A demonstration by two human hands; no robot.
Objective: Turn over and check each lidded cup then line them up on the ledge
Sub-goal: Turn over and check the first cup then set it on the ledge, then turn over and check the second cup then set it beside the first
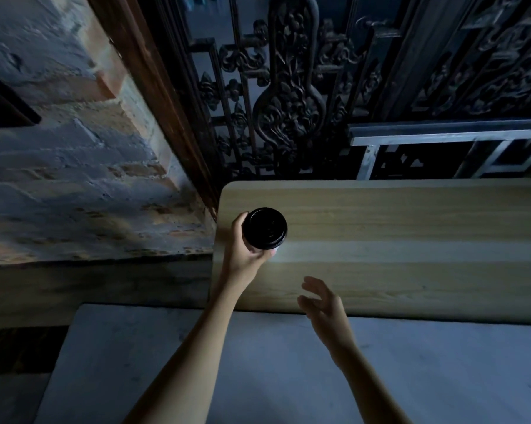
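Note:
A cup with a black lid (pixel 264 228) stands upright, lid up, at the left end of the pale wooden ledge (pixel 395 234). My left hand (pixel 242 249) wraps around its side from the left and below; only a sliver of the light cup wall shows under the lid. Whether the cup's base touches the wood I cannot tell. My right hand (pixel 323 304) hovers over the ledge's near edge, to the lower right of the cup, fingers spread and holding nothing. No other cup is in view.
A grey stone slab (pixel 258 377) lies below the ledge, nearest me. A rough brick wall (pixel 74 179) rises at the left. Behind the ledge stand dark carved wooden screens (pixel 288 96) and a metal frame (pixel 441 139). The ledge runs off to the right.

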